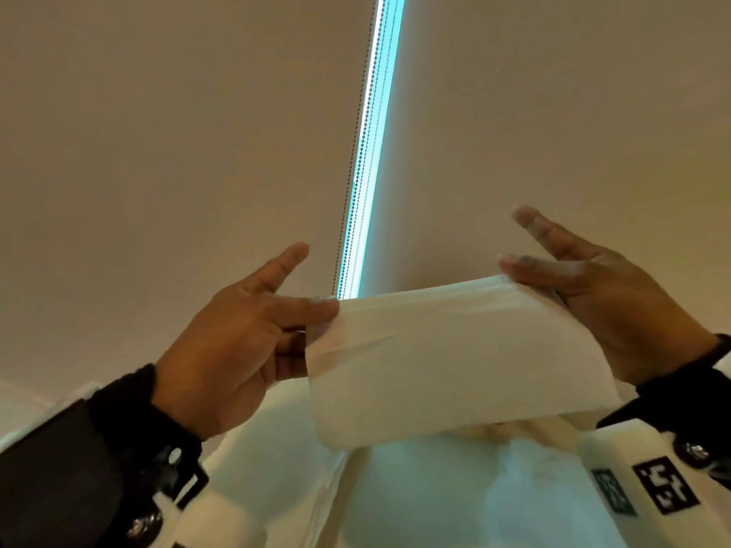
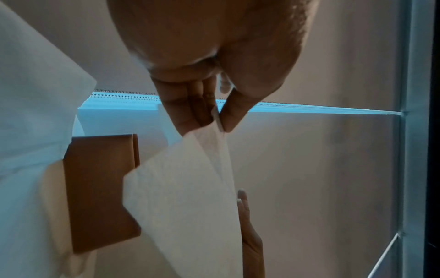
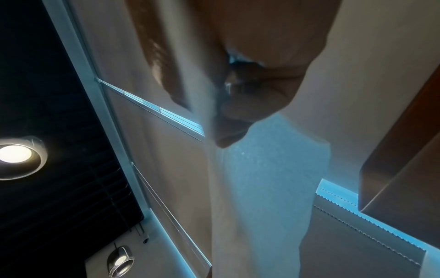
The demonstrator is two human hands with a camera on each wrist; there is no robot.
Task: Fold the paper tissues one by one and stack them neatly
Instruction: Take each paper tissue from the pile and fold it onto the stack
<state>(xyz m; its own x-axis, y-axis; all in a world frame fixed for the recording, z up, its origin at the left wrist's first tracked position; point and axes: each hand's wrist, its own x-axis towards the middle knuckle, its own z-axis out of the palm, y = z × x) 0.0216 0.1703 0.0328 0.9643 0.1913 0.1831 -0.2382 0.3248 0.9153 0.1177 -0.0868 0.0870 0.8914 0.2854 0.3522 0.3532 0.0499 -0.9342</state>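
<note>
Between two raised hands, one tissue [image 1: 451,357], left grip [image 1: 233,350] and right grip [image 1: 617,310] each pinching an end

White tissue [image 1: 455,365], black sleeves [image 1: 59,468], beige blinds [image 1: 178,152], brown box [image 2: 100,188], black-and-white square marker [image 1: 664,486]

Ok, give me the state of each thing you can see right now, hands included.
paper tissue: folded over, held up in the air between both hands
left hand: pinches the tissue's left end, index finger out
right hand: holds the tissue's right end, top fingers straight
roller blinds: drawn down, lit gap between them
</note>
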